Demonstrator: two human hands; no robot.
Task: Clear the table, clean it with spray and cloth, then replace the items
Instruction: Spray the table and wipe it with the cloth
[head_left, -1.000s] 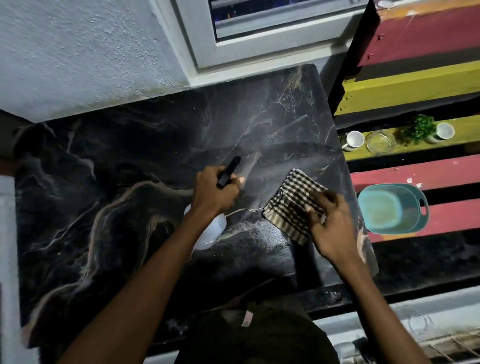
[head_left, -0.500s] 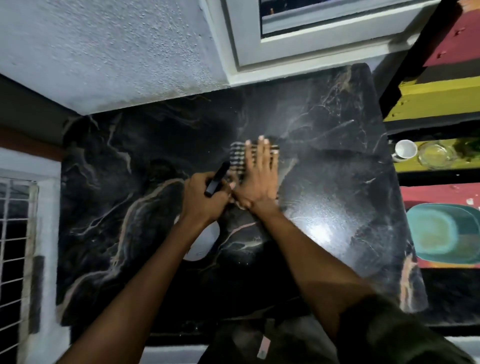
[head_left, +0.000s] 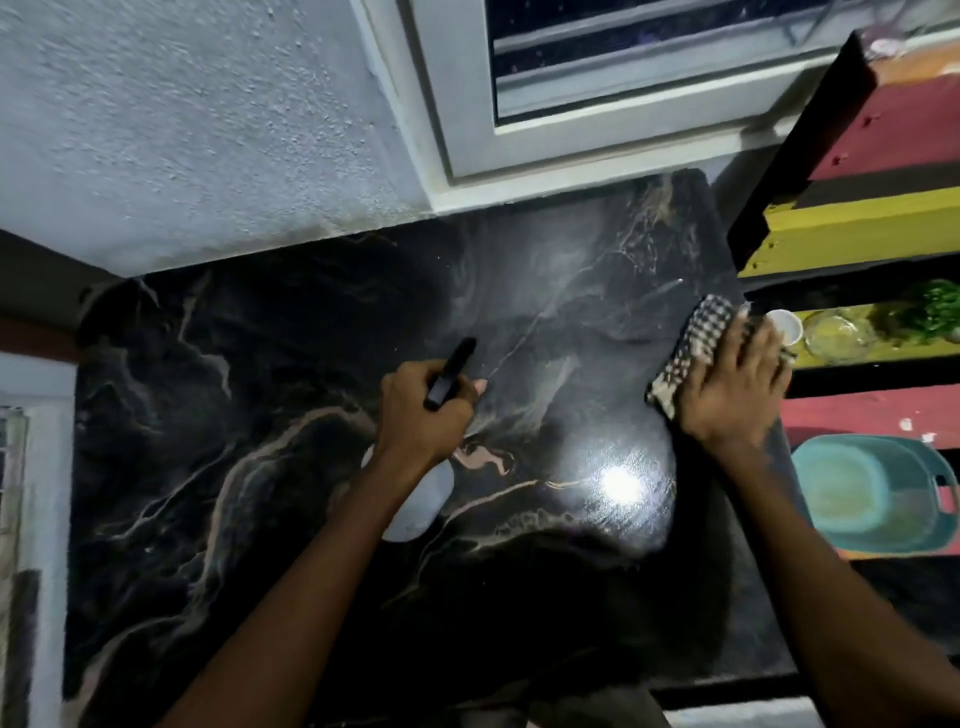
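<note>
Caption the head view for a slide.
Left hand grips spray bottle; right hand presses checked cloth on marble table.

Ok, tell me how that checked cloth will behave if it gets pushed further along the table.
The checked cloth looks soft: it lies bunched and folded under the flat right hand, so it will probably crumple rather than slide as a sheet. The table is glossy with a bright glare, so it should glide easily. It sits near the right edge and could slip off.
</note>
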